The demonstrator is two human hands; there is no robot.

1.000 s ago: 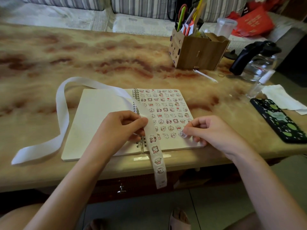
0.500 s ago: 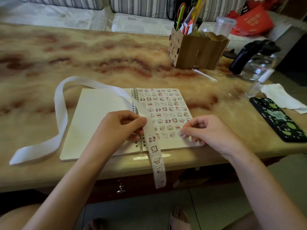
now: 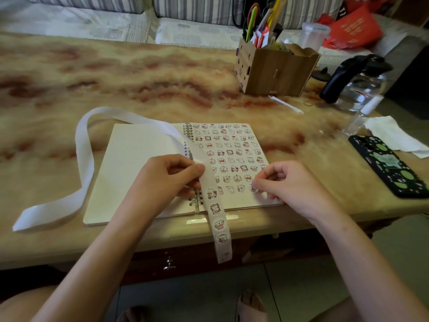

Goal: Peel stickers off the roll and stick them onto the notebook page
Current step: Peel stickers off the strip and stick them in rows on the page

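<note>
My left hand [image 3: 167,180] pinches the sticker strip [image 3: 214,205] over the notebook [image 3: 139,147], while at three o'clock from it my right hand [image 3: 294,184] pinches a sticker [image 3: 253,188] against the page [image 3: 262,201].

A: Where does the notebook [image 3: 139,173] lie?
B: I see it on the table [image 3: 116,77], near the front edge. The sticker strip [image 3: 214,209] crosses it. The pen box [image 3: 278,73] stands behind, the phone [image 3: 390,168] to its right.

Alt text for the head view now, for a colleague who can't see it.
The left hand pinches a sticker strip over an open spiral notebook while the right hand holds a sticker against the nearly full right page. Emptied backing loops left across the marbled table.
</note>
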